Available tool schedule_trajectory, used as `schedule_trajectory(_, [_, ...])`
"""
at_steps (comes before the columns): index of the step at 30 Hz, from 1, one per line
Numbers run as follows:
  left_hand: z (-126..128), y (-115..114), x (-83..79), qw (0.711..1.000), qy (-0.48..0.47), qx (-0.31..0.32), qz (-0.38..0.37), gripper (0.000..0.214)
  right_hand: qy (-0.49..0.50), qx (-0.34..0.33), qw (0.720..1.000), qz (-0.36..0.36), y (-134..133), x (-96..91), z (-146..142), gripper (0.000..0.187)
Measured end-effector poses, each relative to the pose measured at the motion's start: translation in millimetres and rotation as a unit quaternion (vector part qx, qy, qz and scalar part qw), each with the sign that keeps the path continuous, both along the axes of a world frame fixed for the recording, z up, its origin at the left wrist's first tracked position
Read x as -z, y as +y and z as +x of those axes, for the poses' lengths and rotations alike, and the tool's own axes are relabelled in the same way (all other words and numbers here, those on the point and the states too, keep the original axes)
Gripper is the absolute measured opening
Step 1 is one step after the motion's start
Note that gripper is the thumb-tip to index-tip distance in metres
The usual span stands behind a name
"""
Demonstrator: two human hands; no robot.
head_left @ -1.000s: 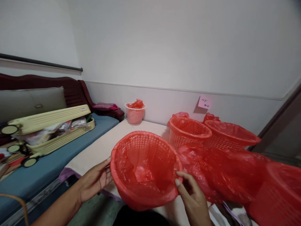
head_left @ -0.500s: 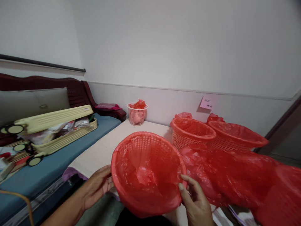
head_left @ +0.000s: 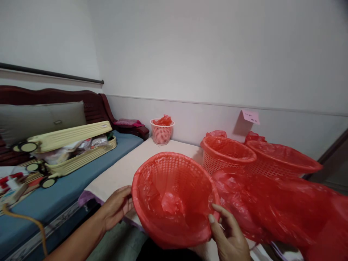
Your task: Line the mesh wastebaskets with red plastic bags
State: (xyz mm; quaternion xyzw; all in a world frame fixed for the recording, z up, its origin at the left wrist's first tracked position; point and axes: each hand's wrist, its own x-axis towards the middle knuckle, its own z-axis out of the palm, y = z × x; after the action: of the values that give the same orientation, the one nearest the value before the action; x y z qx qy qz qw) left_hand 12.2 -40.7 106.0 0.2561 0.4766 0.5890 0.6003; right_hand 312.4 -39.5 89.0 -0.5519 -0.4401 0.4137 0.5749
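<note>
I hold a red mesh basket (head_left: 174,195) tilted toward me, its inside lined with a thin red plastic bag (head_left: 170,203). My left hand (head_left: 118,206) grips the basket's left rim, fingers curled round it. My right hand (head_left: 230,235) holds the right rim, thumb up on the edge over the folded-down bag. The basket hovers over the near edge of a cream-covered table (head_left: 127,170).
Two more lined red baskets (head_left: 227,154) (head_left: 282,161) stand at the right, with loose red bags (head_left: 272,206) heaped before them. A small pink basket (head_left: 162,132) sits by the wall. At left, a yellow suitcase (head_left: 67,148) lies open on a blue-cushioned bench (head_left: 54,195).
The view has swung slightly left, so everything sits further right in frame. The basket and both hands stay together, a little lower, with the same hold.
</note>
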Motion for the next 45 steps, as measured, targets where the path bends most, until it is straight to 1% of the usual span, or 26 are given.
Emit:
schedule_trajectory(2, [-2.1, 0.2, 0.2, 1.0, -0.003, -0.02, -0.009, 0.007, -0.005, 0.003, 1.0, 0.012, 0.5, -1.2, -0.5, 0.059])
schedule_trajectory(5, [-9.7, 1.4, -1.7, 0.997, -0.011, -0.067, -0.027, 0.014, -0.012, 0.019, 0.999, 0.036, 2.2, -1.6, -0.1, 0.055])
schedule_trajectory(8, [-18.3, 2.2, -7.5, 0.993, -0.023, -0.112, -0.023, 0.019, -0.023, 0.026, 0.999, 0.041, 4.0, -0.1, 1.0, 0.055])
schedule_trajectory(10, [-19.8, 1.2, -11.8, 0.992, -0.027, -0.122, -0.015, 0.019, -0.029, 0.024, 0.999, 0.038, 4.7, 0.9, 1.2, 0.056])
schedule_trajectory(12, [-16.3, -1.3, -14.1, 0.994, -0.029, -0.101, -0.013, 0.012, -0.028, 0.022, 0.999, 0.04, 4.7, 0.8, 0.7, 0.057])
schedule_trajectory(14, [-9.5, -4.6, -13.8, 0.998, -0.04, -0.043, -0.016, 0.005, -0.021, 0.022, 0.999, 0.041, 4.0, -0.4, -0.6, 0.057])
schedule_trajectory(16, [-3.0, -7.1, -11.9, 0.998, -0.059, 0.003, -0.012, 0.009, -0.011, 0.028, 0.999, 0.039, 2.6, -2.3, -2.2, 0.056])
schedule_trajectory(17, [-0.9, -7.7, -11.1, 0.998, -0.067, 0.014, -0.008, 0.01, -0.007, 0.027, 0.999, 0.032, 1.8, -3.1, -3.0, 0.057])
schedule_trajectory(23, [0.1, -6.1, -6.8, 0.991, -0.129, 0.027, -0.001, 0.013, 0.018, -0.01, 1.0, -0.018, 1.1, -2.2, -1.7, 0.066])
schedule_trajectory(25, [1.3, -7.6, -1.0, 0.989, -0.143, 0.028, -0.001, 0.016, 0.012, -0.005, 1.0, -0.016, 1.4, -0.4, -0.2, 0.065])
schedule_trajectory(28, [7.2, -16.0, 10.1, 0.99, -0.136, 0.04, -0.023, 0.016, 0.0, 0.009, 1.0, 0.003, 0.8, 0.9, 0.2, 0.061])
schedule_trajectory(29, [9.9, -20.3, 12.6, 0.989, -0.133, 0.052, -0.034, 0.016, -0.002, 0.012, 1.0, 0.01, 0.4, 0.8, -0.3, 0.061])
schedule_trajectory(31, [15.4, -29.7, 14.0, 0.985, -0.133, 0.096, -0.06, 0.018, 0.0, 0.018, 1.0, 0.021, -0.2, -0.3, -1.9, 0.061])
schedule_trajectory(33, [20.4, -37.6, 10.9, 0.977, -0.139, 0.146, -0.071, 0.023, 0.002, 0.018, 1.0, 0.02, -0.4, -1.9, -3.8, 0.062])
schedule_trajectory(35, [24.4, -41.7, 6.4, 0.976, -0.137, 0.159, -0.061, 0.02, 0.0, 0.012, 1.0, 0.012, -0.6, -3.8, -5.2, 0.064])
schedule_trajectory(37, [27.3, -42.2, 3.5, 0.981, -0.137, 0.129, -0.05, 0.013, -0.005, 0.009, 1.0, 0.009, -1.3, -5.7, -6.0, 0.065])
schedule_trajectory(41, [31.0, -39.4, 3.2, 0.988, -0.142, 0.029, -0.059, 0.012, -0.013, 0.001, 1.0, 0.008, -4.0, -9.4, -7.4, 0.064])
schedule_trajectory(43, [32.3, -39.9, 2.1, 0.989, -0.141, -0.017, -0.044, 0.009, -0.01, 0.004, 1.0, 0.009, -5.3, -10.3, -8.5, 0.063])
schedule_trajectory(45, [32.8, -41.9, -1.5, 0.991, -0.127, -0.041, -0.011, 0.008, -0.003, 0.011, 1.0, 0.012, -5.6, -10.0, -9.4, 0.062])
